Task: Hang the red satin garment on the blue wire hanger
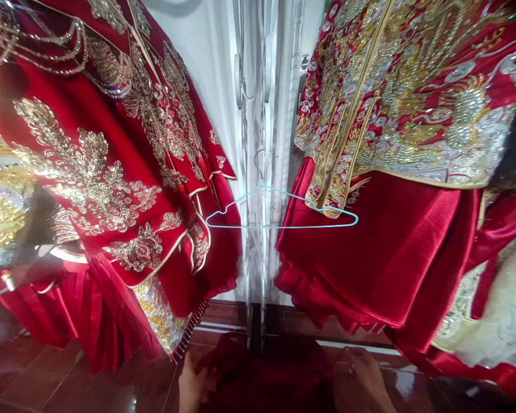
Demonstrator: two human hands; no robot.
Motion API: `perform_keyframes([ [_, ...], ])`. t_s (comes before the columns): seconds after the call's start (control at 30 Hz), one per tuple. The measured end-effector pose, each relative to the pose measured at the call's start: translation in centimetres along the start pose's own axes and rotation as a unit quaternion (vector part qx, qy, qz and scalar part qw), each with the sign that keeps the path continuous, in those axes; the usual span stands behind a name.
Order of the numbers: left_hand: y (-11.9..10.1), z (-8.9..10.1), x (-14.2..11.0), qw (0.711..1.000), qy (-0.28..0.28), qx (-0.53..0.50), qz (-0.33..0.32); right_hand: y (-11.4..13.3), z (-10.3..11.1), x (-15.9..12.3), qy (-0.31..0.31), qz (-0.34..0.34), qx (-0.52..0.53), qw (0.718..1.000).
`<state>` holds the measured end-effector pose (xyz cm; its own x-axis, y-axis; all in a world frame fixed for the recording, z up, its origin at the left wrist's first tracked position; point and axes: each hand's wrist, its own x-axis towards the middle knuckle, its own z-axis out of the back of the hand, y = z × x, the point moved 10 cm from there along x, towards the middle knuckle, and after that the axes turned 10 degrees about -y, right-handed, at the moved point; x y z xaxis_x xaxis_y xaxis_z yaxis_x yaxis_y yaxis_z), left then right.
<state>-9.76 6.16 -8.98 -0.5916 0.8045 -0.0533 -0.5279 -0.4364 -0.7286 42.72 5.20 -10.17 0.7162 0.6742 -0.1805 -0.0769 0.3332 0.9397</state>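
Note:
At the bottom edge, my left hand [192, 387] and my right hand [361, 383] both grip a dark red cloth [266, 373] bunched between them. The left fingers curl into its left side; the right hand closes over its right side. Directly above, an empty light blue wire hanger [281, 212] hangs by its hook on a white metal frame [258, 143].
A red robe with gold embroidery [112, 172] hangs at the left. Another red and gold embroidered garment [395, 143] with a red satin skirt [382, 258] hangs at the right. Brown glossy floor tiles [47, 378] lie below. A cream embroidered garment [499, 315] shows at far right.

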Motion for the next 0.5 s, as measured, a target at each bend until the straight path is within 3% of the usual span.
perform_keyframes([
  [0.1, -0.9, 0.1, -0.4, 0.997, 0.032, 0.03, -0.059, 1.2, -0.2, -0.1, 0.004, 0.02, -0.035, 0.999],
  [0.2, -0.4, -0.3, -1.1, 0.994, 0.093, 0.042, -0.036, 2.3, -0.3, 0.1, 0.013, 0.048, -0.092, 0.995],
  [0.27, -0.3, 0.5, -1.1, 0.996, 0.079, 0.029, -0.028, 2.5, -0.3, 0.3, 0.016, 0.063, -0.141, 0.988],
  [0.33, -0.5, 1.8, -0.7, 0.999, 0.025, -0.006, -0.032, 2.2, -0.6, 0.4, 0.029, 0.079, -0.209, 0.974],
  [0.4, 0.1, 1.9, -0.2, 0.997, 0.008, -0.078, 0.021, 1.8, -1.4, 0.2, 0.066, 0.098, -0.262, 0.958],
  [0.5, 0.1, -0.1, -0.1, 0.97, 0.039, -0.2, 0.134, 1.9, -3.0, -0.5, 0.121, 0.082, -0.259, 0.955],
])
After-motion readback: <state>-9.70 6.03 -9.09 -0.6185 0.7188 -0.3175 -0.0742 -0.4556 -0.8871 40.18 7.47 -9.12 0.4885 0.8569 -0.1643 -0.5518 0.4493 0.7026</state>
